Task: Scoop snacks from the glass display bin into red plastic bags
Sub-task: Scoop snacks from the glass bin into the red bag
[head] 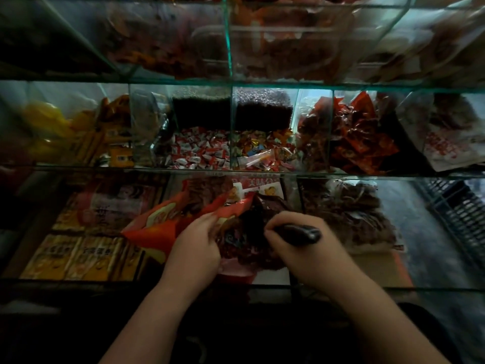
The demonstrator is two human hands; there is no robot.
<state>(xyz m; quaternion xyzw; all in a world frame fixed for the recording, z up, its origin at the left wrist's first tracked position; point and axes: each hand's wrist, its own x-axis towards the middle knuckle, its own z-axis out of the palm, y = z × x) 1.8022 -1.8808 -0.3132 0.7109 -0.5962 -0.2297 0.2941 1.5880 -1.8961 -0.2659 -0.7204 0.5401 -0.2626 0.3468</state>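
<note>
My left hand (195,243) grips the edge of a red plastic bag (162,222) and holds its mouth wide in the nearest glass bin (262,285). Dark brown-red snacks (246,240) fill the space between my hands, partly inside the bag's mouth. My right hand (301,248) curls round the dark handle of a scoop (301,231); the scoop's bowl is hidden among the snacks. Printed red-and-white packaging (259,186) shows behind the bag.
Yellow boxed packets (76,256) fill the bin on the left, brown snacks in clear wrap (351,211) the bin on the right. Behind, glass compartments hold wrapped candies (199,151), mixed sweets (259,151) and red packets (359,137). A dark crate (456,214) stands far right.
</note>
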